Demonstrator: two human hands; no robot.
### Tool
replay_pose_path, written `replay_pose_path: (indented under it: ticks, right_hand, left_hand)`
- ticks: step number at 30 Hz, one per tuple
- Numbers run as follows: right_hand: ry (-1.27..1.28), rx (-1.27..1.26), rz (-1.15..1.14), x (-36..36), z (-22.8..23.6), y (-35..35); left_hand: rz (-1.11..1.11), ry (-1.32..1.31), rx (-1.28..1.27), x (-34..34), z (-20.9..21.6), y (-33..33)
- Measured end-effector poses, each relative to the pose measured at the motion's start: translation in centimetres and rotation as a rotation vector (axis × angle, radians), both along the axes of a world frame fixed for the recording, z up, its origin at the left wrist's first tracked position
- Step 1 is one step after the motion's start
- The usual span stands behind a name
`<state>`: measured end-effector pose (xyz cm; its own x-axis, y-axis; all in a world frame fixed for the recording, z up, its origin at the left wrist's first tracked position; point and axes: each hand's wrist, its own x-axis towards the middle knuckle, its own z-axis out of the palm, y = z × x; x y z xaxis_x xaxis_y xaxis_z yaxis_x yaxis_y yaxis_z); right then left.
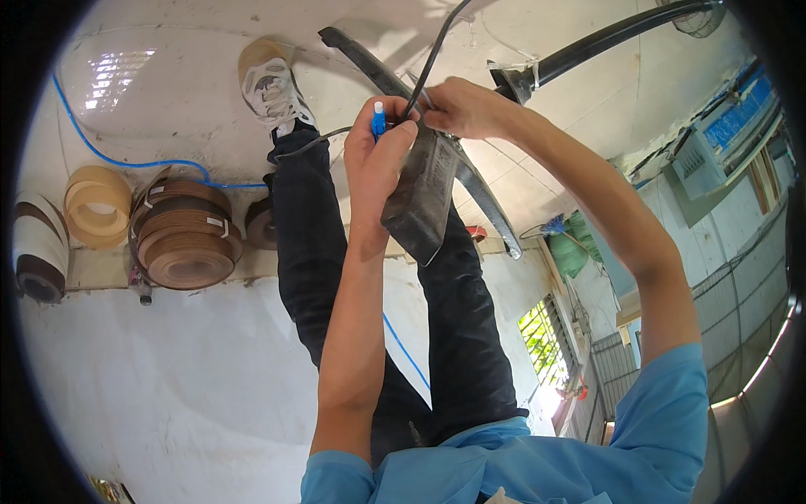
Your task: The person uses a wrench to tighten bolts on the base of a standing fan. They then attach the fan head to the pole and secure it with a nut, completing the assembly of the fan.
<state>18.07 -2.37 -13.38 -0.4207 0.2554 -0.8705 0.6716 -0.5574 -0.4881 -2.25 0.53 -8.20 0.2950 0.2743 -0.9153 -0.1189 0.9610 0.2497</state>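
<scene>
My left hand (374,160) is closed, thumb against the fingers, round a black cable (430,63) that runs up from the grip. A small blue piece with a white tip (379,119) sticks up out of the same hand; its kind cannot be made out. Close beside it, my right hand (470,109) has its fingers bent in a pinch at the upper end of a dark, dusty rectangular block (422,197). What lies between those fingertips is hidden. The block rests over my lower leg. Behind the hands, splayed black legs of a stand (485,202) touch the floor.
Brown edge-banding rolls (186,231), a tan roll (97,206) and a white roll (40,248) stand by the wall at left. A blue hose (126,161) crosses the floor there. A thick black bar (617,38) reaches to the upper right. My shoe (275,91) is at the far left.
</scene>
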Motion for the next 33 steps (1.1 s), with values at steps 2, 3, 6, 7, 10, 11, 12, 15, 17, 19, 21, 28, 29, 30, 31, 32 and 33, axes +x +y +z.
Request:
replay_pose_path:
  ticks: [2, 3, 6, 7, 10, 11, 12, 15, 17, 19, 21, 28, 29, 30, 31, 32, 33]
  right_hand:
    - [-0.02, -0.188, -0.073, -0.5, -1.0, 1.0]
    - [-0.045, -0.211, -0.071, -0.7, -1.5, 1.4]
    - [-0.088, -0.293, -0.072, -1.1, -2.5, 2.0]
    - [-0.104, -0.306, -0.063, -1.2, -2.9, 2.1]
    - [-0.105, -0.357, -0.062, -1.4, -3.9, 2.2]
    - [-0.083, -0.372, -0.074, -1.4, -4.3, 2.3]
    - [-0.124, -0.366, -0.054, -1.4, -4.7, 2.5]
    - [-0.197, -0.214, 0.0, -1.1, -5.5, 3.2]
    - [-0.251, 0.013, 0.092, 0.0, -4.0, 2.0]
    - [-0.212, 0.142, -0.129, 1.1, -1.1, -0.5]
    - [-0.176, 0.225, -0.225, 2.3, 2.2, -3.5]
    - [-0.191, 0.212, -0.529, 1.6, 6.9, -9.9]
    - [-0.195, 0.2, -0.522, 1.4, 7.0, -10.3]
    - [-0.165, 0.277, -0.529, 1.2, 7.0, -10.8]
    - [-0.164, 0.28, -0.543, 1.1, 7.1, -11.2]
    - [-0.171, 0.275, -0.552, 1.0, 7.1, -11.6]
    - [-0.178, 0.27, -0.562, 0.9, 7.1, -12.0]
  left_hand:
    - [0.001, 0.0, -0.001, 0.0, 0.0, 0.0]
    - [0.011, -0.001, 0.002, 0.1, -0.1, 0.0]
    - [0.039, -0.006, -0.015, 0.2, 0.0, -0.1]
    - [0.054, -0.016, -0.017, 0.2, 0.1, -0.2]
    - [0.048, -0.022, -0.015, 0.2, 0.0, -0.2]
    - [0.042, -0.012, -0.024, 0.1, -0.1, -0.1]
    - [0.032, -0.01, -0.016, 0.0, -0.1, -0.1]
    - [0.015, 0.018, 0.002, -0.3, -0.1, 0.2]
    - [0.041, 0.034, -0.011, -0.4, 0.1, 0.0]
    - [0.047, 0.006, -0.041, -0.2, 0.3, -0.4]
    - [0.062, -0.009, -0.072, 0.0, 0.5, -0.7]
    - [0.035, 0.009, 0.025, -0.2, 0.3, -0.3]
    - [0.032, 0.008, 0.026, -0.2, 0.3, -0.3]
    - [0.03, 0.006, 0.025, -0.2, 0.3, -0.4]
    - [0.029, 0.003, 0.021, -0.2, 0.4, -0.5]
    - [0.035, -0.001, 0.013, -0.2, 0.4, -0.6]
    - [0.04, -0.004, 0.005, -0.2, 0.4, -0.7]
